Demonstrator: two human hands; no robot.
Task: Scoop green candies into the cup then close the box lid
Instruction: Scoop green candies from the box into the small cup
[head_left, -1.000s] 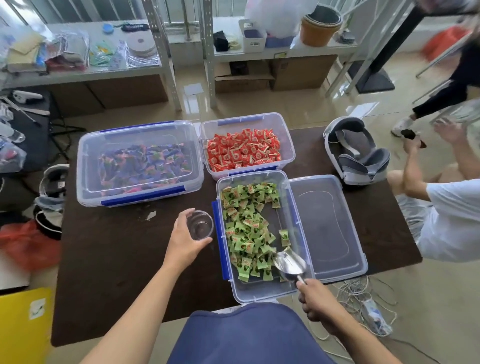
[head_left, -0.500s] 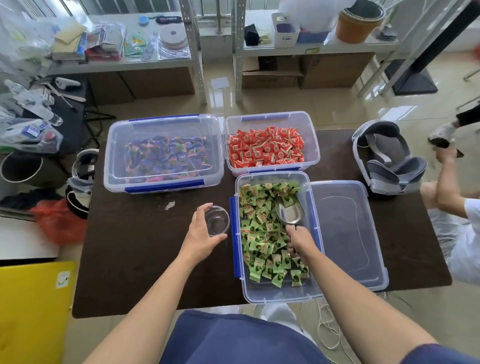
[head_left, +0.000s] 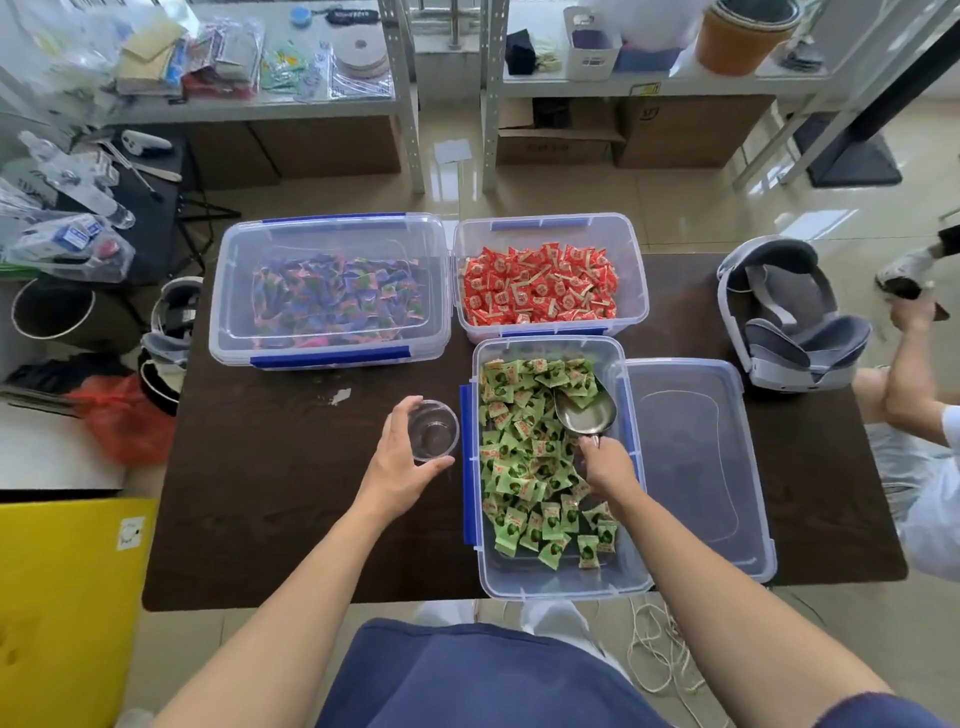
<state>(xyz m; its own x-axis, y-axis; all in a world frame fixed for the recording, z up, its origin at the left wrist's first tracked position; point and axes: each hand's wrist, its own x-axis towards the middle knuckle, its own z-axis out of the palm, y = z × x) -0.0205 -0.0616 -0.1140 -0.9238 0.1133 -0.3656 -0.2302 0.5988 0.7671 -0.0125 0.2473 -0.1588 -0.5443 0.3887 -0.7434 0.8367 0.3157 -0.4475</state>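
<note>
An open clear box (head_left: 563, 584) with a blue latch holds several green candies (head_left: 524, 467). Its clear lid (head_left: 691, 462) lies flat on the table just to the right of it. My right hand (head_left: 608, 467) is inside the box, gripping the handle of a metal scoop (head_left: 584, 413) whose bowl points toward the far end among the candies. My left hand (head_left: 400, 467) holds a small clear cup (head_left: 434, 431) upright on the dark table, left of the box. The cup looks empty.
A lidded box of purple candies (head_left: 327, 296) and an open box of red candies (head_left: 540, 286) stand at the back of the dark table (head_left: 270, 519). A grey headset (head_left: 789, 317) lies at the right. Another person's arm (head_left: 904, 374) is at the right edge.
My right hand moved the scoop from the near end of the green candy box to its far end. My left hand still holds the cup in place.
</note>
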